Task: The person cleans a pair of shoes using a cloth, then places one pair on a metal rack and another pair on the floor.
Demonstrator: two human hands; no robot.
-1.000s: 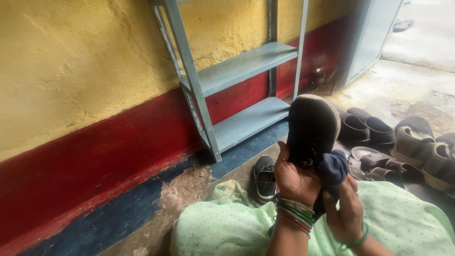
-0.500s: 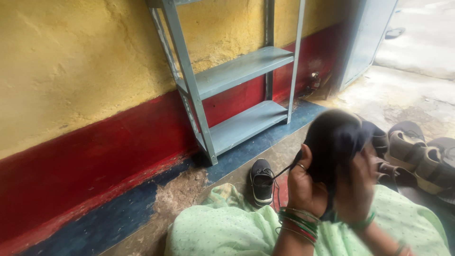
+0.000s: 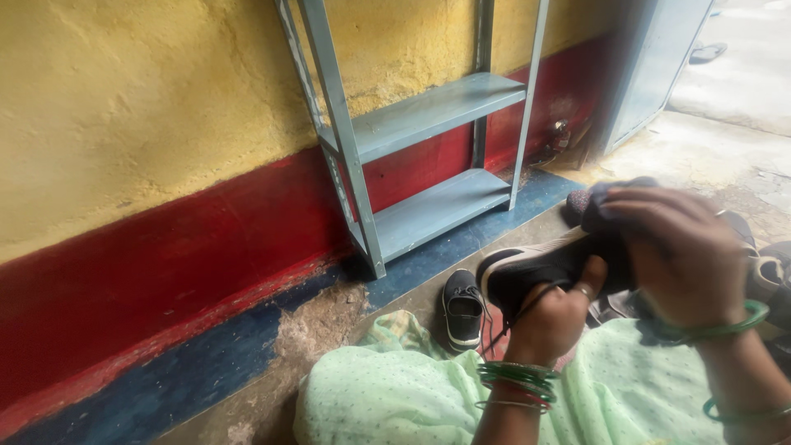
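Black shoe [image 3: 535, 268] held sideways, cloth on its upper.
My left hand [image 3: 554, 320] grips it from beneath, steadying; my right hand [image 3: 676, 247] fingers clench a dark cloth [image 3: 601, 210] above them.

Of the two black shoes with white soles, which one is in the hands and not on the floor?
The black shoe lying sideways, gripped by the left hand while the right hand presses a dark cloth on it. The other shoe stands on the floor.

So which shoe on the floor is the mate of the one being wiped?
Start at the grey metal rack against the wall. On the floor just before its near leg lies a black sneaker, opening upward, white-soled, alone and apart from the sandals at the right.
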